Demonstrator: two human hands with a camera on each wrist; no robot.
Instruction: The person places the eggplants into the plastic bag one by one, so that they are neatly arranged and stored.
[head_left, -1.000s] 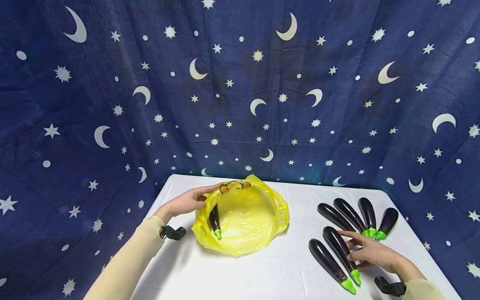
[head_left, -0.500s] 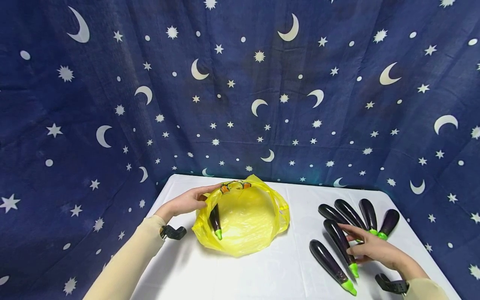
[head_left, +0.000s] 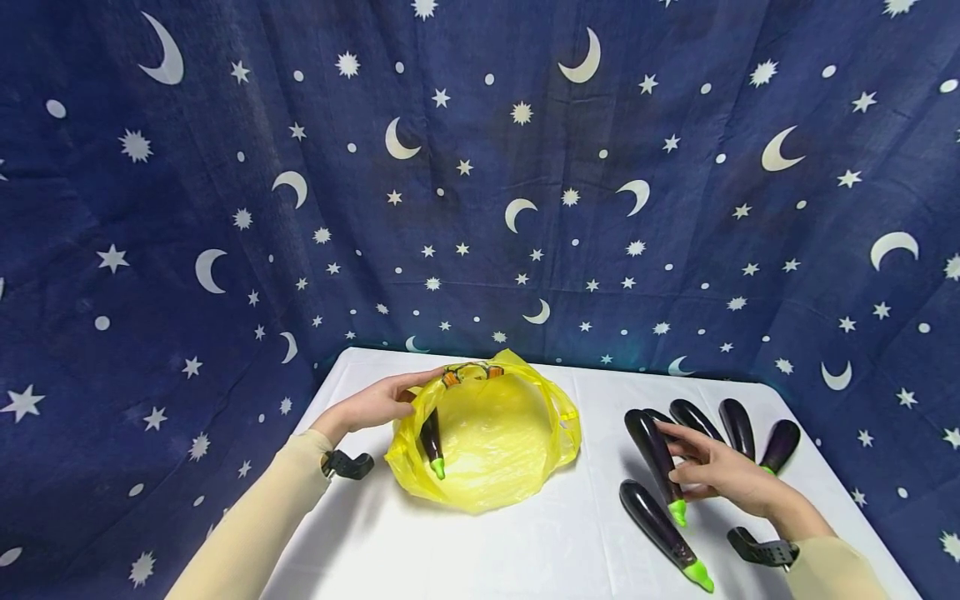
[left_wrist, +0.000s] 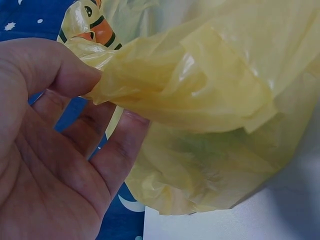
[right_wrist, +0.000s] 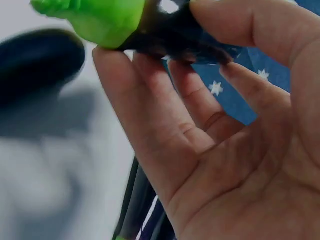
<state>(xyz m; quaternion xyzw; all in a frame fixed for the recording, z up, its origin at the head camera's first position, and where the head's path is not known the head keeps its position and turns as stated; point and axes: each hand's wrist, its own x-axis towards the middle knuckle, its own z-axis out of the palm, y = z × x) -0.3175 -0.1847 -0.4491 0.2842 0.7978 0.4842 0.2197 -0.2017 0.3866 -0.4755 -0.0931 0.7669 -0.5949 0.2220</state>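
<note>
My left hand (head_left: 377, 403) pinches the left rim of a yellow plastic bag (head_left: 491, 492) between thumb and fingers; the left wrist view shows the thin film bunched at the thumb tip. The bag's mouth faces me, and one eggplant (head_left: 431, 442) with a green stem end lies inside at its left. On the right, my right hand (head_left: 723, 472) grips another eggplant (head_left: 651, 450) by its side, thumb opposite the fingers, its green end pointing down toward me. In the right wrist view that green end (right_wrist: 107, 22) sits above the fingertips.
A single eggplant (head_left: 660, 529) lies on the white table (head_left: 525, 558) in front of the right hand. Several more eggplants (head_left: 737, 423) lie in a fan behind that hand. A dark blue curtain (head_left: 465, 217) with moons and stars hangs behind the table.
My right hand has lifted the gripped eggplant and moved it up and left, away from the one it lay beside. The left hand and bag stay in place.
</note>
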